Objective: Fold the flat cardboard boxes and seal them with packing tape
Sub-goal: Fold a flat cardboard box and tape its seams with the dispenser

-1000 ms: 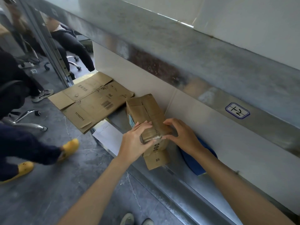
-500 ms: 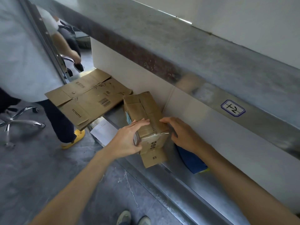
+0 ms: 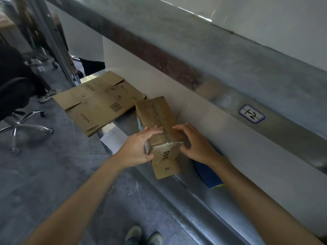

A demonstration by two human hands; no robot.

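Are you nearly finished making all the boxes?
Not nearly. Done: one brown cardboard box is folded up on the metal ledge. In hand: the left hand presses clear packing tape over its near end while the right hand grips it; one flap below hangs loose. Left: the pile of flat cardboard sheets behind is unfolded.

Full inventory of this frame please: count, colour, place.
folded box: 1, brown, on the metal ledge against the white panel; clear tape over its near end
flat boxes: stack, count unclear, brown, on the ledge left of the folded box
paper sheet: 1, white, near the stack's front edge
blue item: 1, blue, on the ledge, partly hidden by the right forearm
label: 1, white with blue border, on the metal rail
chair base: 1, chrome, on the floor at left
shoes: 2, dark, bottom edge
left hand: fingers flat on the box top
right hand: grips the box's right side
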